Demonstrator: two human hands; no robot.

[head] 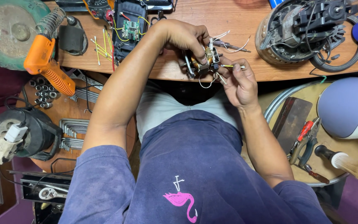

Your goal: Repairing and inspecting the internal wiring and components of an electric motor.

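Far left: an orange soldering gun is laid at the edge of the wooden workbench, beside a coiled metal stand. Below it, on a lower round surface, small sockets and rows of hex keys are seen, with a black round motor housing just to their left.

Bench, left of centre: an opened black device with a green circuit board is noted, with thin yellow-green sticks lying beside it.

Centre: a small motor assembly with copper windings is held above the near edge of the bench, between the two hands. The left hand is closed over it from above, fingers curled round its top and left side. White leads trail from the part towards the bench. The right hand is brought up against the part's right side; a thin yellow-tipped tool is pinched between its thumb and forefinger, tip touching the assembly.

Right: a larger stripped motor with black wiring rests on the bench. Below, on a round tray, a dark flat block, red-handled pliers and a brush are recorded, next to a lilac domed cover.
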